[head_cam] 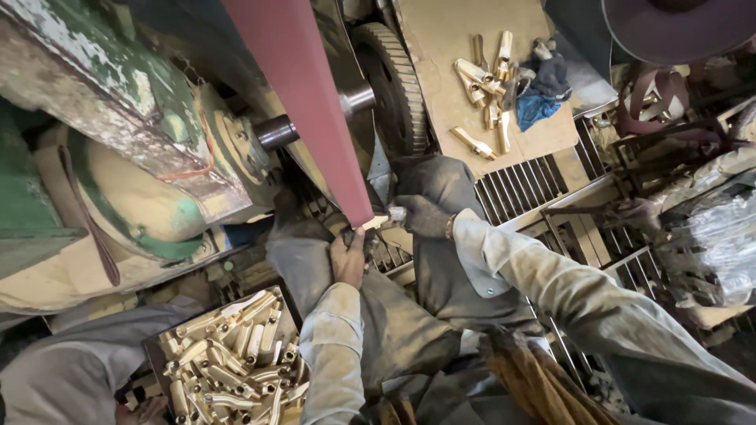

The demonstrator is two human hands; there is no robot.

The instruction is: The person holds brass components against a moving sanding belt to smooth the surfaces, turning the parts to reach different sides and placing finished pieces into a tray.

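Both hands, left hand [347, 260] and right hand [421, 216], pinch a brass fitting [376, 223] lying crosswise, long axis left-right, against the red sanding belt [307, 94].

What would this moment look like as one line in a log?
left hand: holds brass part | right hand: holds same part's other end | part: against red belt | nearby: box of brass parts

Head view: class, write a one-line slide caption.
Both hands press a brass piece against a red sanding belt.

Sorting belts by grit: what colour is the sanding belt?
Dark red, seen in the head view: the belt.
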